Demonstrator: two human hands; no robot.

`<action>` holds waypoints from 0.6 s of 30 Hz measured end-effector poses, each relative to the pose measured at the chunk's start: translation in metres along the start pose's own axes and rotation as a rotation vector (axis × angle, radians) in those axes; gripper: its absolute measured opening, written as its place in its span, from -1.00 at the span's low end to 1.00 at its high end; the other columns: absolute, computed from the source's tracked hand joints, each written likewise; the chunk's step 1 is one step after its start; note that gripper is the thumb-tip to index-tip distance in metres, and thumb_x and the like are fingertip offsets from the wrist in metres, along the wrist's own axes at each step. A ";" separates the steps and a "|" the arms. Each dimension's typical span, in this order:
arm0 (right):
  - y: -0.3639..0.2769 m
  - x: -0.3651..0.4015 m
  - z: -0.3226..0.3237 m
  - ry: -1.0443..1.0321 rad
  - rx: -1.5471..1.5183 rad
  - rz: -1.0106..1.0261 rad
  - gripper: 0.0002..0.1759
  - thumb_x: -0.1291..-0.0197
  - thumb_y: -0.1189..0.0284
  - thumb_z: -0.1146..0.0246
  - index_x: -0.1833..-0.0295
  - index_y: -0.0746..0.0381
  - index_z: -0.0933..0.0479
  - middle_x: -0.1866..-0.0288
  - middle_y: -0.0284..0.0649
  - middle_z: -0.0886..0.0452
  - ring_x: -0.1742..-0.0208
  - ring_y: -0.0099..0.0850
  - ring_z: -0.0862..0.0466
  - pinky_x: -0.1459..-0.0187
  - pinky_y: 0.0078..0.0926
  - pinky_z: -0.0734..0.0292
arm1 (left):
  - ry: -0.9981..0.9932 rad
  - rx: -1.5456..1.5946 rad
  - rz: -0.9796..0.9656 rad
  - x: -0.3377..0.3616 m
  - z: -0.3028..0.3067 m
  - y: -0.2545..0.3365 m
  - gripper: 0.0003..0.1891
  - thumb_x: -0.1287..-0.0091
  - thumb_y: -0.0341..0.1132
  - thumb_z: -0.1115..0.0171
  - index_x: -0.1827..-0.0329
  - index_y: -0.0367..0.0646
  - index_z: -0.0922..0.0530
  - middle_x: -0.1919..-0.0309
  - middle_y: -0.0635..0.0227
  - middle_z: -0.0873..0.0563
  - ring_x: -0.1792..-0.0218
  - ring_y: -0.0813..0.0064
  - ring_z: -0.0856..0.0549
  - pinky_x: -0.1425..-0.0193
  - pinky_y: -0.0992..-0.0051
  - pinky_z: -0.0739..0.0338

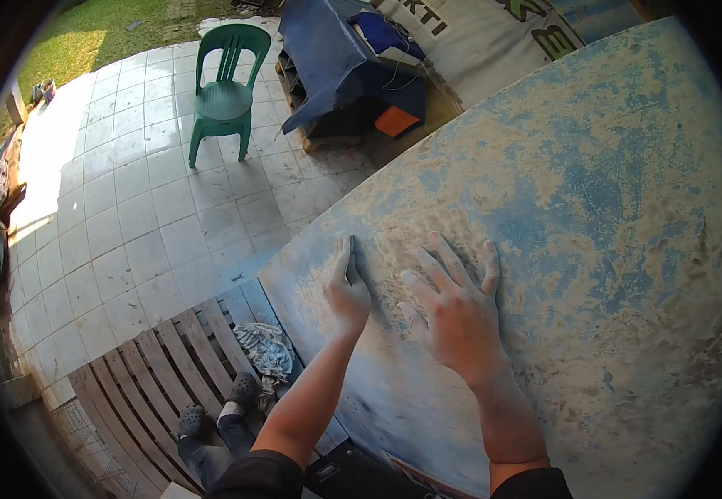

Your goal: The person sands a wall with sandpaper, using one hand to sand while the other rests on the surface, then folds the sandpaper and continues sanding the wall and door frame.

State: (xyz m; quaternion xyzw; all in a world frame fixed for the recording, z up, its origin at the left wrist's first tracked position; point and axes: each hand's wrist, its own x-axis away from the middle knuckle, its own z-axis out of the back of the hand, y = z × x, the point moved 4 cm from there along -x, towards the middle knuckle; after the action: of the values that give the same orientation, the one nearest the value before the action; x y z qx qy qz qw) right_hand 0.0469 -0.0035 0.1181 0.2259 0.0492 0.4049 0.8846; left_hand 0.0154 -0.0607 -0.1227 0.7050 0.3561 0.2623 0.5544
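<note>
My left hand (347, 291) rests edge-down on a large blue surface (544, 200), near its left side. Its fingers are stretched out and held together, and the dark strip along them looks like the shaded palm. Flat on the same surface lies my right hand (459, 320), fingers spread, with nothing visible in it. Pale, sandy dust (427, 224) covers much of the blue in patches and is smeared around both hands. Dust also coats my fingers.
Below left, my feet in dark clogs (243, 389) stand on a slatted wooden platform (140, 378), beside a crumpled cloth or plastic bundle (265, 351). A green plastic chair (224, 100) stands on the tiled floor (161, 216). Behind are a blue-covered stack (327, 62) and a printed white sheet (477, 41).
</note>
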 end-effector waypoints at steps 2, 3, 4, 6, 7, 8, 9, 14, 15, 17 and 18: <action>-0.001 0.000 0.000 -0.019 0.009 0.002 -0.61 -0.40 0.10 -0.43 -0.26 -0.06 -0.79 -0.61 -0.35 -0.55 -0.81 -0.38 -0.24 -0.75 0.48 0.37 | 0.042 -0.034 0.030 -0.040 -0.007 0.011 -0.45 -0.44 -0.72 -0.10 -0.49 -0.31 -0.63 -0.42 -0.15 -0.68 -0.52 0.02 -0.63 -0.56 0.29 -0.50; -0.001 0.001 0.002 -0.023 -0.019 -0.002 -0.62 -0.41 0.11 -0.43 -0.26 -0.06 -0.79 -0.61 -0.35 -0.55 -0.81 -0.37 -0.23 -0.75 0.48 0.37 | 0.083 -0.067 0.057 -0.046 -0.008 0.014 -0.52 -0.52 -0.66 -0.14 -0.47 -0.32 -0.65 -0.38 -0.12 -0.73 -0.47 0.05 -0.70 -0.50 0.35 -0.53; -0.002 0.001 0.004 -0.024 -0.052 -0.008 -0.62 -0.41 0.12 -0.42 -0.26 -0.06 -0.79 -0.61 -0.35 -0.55 -0.81 -0.37 -0.23 -0.75 0.48 0.37 | 0.068 -0.091 0.106 -0.038 -0.011 0.012 -0.51 -0.54 -0.63 -0.13 -0.51 -0.27 -0.63 -0.38 -0.16 -0.72 -0.47 0.05 -0.70 -0.48 0.35 -0.54; -0.001 0.003 0.002 -0.024 -0.054 -0.009 -0.62 -0.41 0.13 -0.42 -0.27 -0.06 -0.79 -0.61 -0.35 -0.55 -0.81 -0.37 -0.23 -0.75 0.48 0.36 | -0.024 -0.082 0.067 0.012 -0.002 0.024 -0.45 -0.48 -0.68 -0.09 -0.54 -0.28 -0.59 -0.44 -0.19 -0.65 -0.53 0.01 -0.61 -0.56 0.29 -0.50; 0.000 -0.001 0.000 -0.007 -0.042 -0.005 -0.61 -0.41 0.14 -0.42 -0.28 -0.05 -0.78 -0.61 -0.34 -0.55 -0.81 -0.37 -0.22 -0.75 0.48 0.35 | -0.108 -0.061 0.016 0.026 0.002 0.030 -0.38 -0.42 -0.73 -0.05 -0.57 -0.28 -0.55 -0.51 -0.22 -0.57 -0.60 -0.03 -0.52 -0.64 0.24 -0.45; 0.001 -0.006 -0.005 -0.001 -0.049 0.001 -0.61 -0.41 0.14 -0.42 -0.28 -0.05 -0.78 -0.61 -0.34 -0.55 -0.81 -0.37 -0.22 -0.75 0.48 0.35 | -0.102 -0.069 0.011 0.030 0.007 0.028 -0.38 -0.42 -0.73 -0.05 -0.57 -0.28 -0.55 -0.51 -0.22 -0.57 -0.60 -0.03 -0.52 -0.64 0.24 -0.45; -0.001 -0.007 -0.012 -0.058 0.007 0.030 -0.57 -0.43 0.12 -0.39 -0.35 -0.04 -0.73 -0.64 -0.29 -0.51 -0.81 -0.34 -0.21 -0.76 0.47 0.33 | -0.162 -0.055 0.040 0.035 0.013 0.027 -0.40 -0.47 -0.69 -0.06 -0.59 -0.27 -0.53 -0.52 -0.23 -0.56 -0.60 -0.03 -0.52 -0.65 0.24 -0.44; 0.010 0.018 0.010 -0.124 0.050 0.148 -0.49 -0.45 0.12 -0.37 -0.45 -0.03 -0.65 -0.69 -0.26 -0.45 -0.81 -0.32 -0.21 -0.79 0.43 0.31 | -0.103 0.037 0.227 0.023 -0.010 0.056 -0.49 -0.64 -0.53 -0.05 -0.64 -0.28 -0.47 -0.61 -0.21 -0.48 -0.69 -0.01 -0.41 -0.70 0.26 -0.34; 0.017 0.020 0.025 -0.109 0.082 0.161 -0.51 -0.46 0.15 -0.34 -0.45 -0.04 -0.65 -0.69 -0.26 -0.46 -0.81 -0.33 -0.23 -0.79 0.41 0.31 | -0.096 0.064 0.228 0.024 -0.018 0.080 -0.50 -0.68 -0.50 -0.03 -0.65 -0.30 -0.45 -0.64 -0.20 -0.43 -0.72 0.00 -0.36 -0.73 0.27 -0.30; 0.035 0.022 0.049 -0.075 0.196 0.193 -0.54 -0.49 0.22 -0.29 -0.44 -0.03 -0.66 -0.67 -0.27 -0.48 -0.80 -0.35 -0.25 -0.80 0.37 0.29 | -0.115 0.096 0.147 0.040 -0.035 0.111 -0.50 -0.70 -0.51 0.00 -0.67 -0.31 -0.42 -0.67 -0.19 -0.40 -0.73 0.01 -0.33 -0.74 0.28 -0.26; 0.045 0.023 0.059 -0.055 0.285 0.222 -0.57 -0.51 0.25 -0.27 -0.42 -0.01 -0.66 -0.66 -0.27 -0.50 -0.79 -0.36 -0.27 -0.81 0.35 0.27 | -0.119 0.154 0.060 0.046 -0.037 0.122 -0.50 -0.71 -0.51 0.02 -0.68 -0.33 -0.40 -0.69 -0.17 -0.37 -0.75 0.01 -0.29 -0.76 0.28 -0.23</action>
State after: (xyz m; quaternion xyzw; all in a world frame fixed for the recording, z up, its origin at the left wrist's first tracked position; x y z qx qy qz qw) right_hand 0.0467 0.0179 0.1924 0.3639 0.0565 0.4825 0.7947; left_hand 0.0410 -0.0180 0.0035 0.7703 0.3203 0.2084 0.5104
